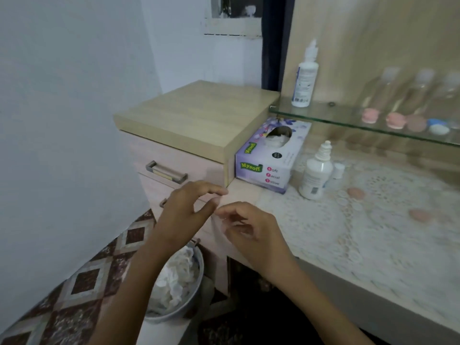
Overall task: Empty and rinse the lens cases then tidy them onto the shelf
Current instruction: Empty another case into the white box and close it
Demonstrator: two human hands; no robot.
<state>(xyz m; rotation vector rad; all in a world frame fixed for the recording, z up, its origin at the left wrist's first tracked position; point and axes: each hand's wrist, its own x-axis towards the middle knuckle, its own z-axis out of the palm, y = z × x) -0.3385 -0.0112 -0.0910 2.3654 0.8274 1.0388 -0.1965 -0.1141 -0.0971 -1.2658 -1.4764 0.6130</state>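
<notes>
Several lens cases lie in a row on the glass shelf [323, 115] at the right: pink ones [370, 115], [395, 120], a brownish one [416, 123] and a blue-and-white one [439, 126]. Two pinkish lens-case pieces [356, 193], [420, 215] rest on the lace-covered counter [348, 232]. My left hand [189, 207] and my right hand [249, 230] hover close together at the counter's left corner, above a bin. Their fingers are curled and apart, and I see nothing held in either.
A grey bin [179, 285] full of crumpled tissue stands on the patterned floor below my hands. A purple tissue box [268, 158] sits beside a drawer unit [189, 125]. One solution bottle [316, 170] stands on the counter, another bottle [305, 75] on the shelf.
</notes>
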